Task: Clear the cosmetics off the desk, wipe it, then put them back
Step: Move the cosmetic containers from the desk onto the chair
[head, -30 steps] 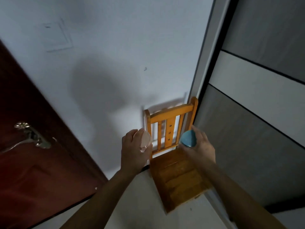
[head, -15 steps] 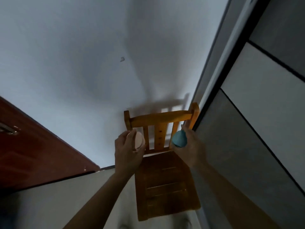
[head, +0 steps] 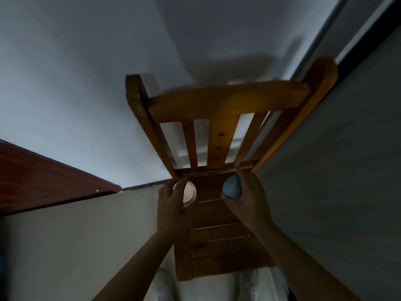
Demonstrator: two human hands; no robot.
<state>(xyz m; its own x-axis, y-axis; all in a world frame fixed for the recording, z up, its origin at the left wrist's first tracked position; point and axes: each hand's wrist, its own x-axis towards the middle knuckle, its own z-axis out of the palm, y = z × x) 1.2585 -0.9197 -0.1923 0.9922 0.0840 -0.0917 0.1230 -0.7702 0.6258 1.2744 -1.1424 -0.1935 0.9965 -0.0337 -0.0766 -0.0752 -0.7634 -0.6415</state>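
My left hand grips a round pale pink cosmetic container, held over the back left corner of a wooden chair's seat. A teardrop-shaped blue makeup sponge sits in my right hand, low over the back right of the seat. Both hands are close to the base of the chair's slatted backrest. No desk is in view.
The wooden chair stands against a white wall, wedged beside a grey cabinet panel on the right. A dark red door is at the left. Pale floor runs left of the chair.
I have come closer to the chair and the view has tipped down. Both hands have lowered with the pink container and the blue sponge from the backrest level towards the seat.
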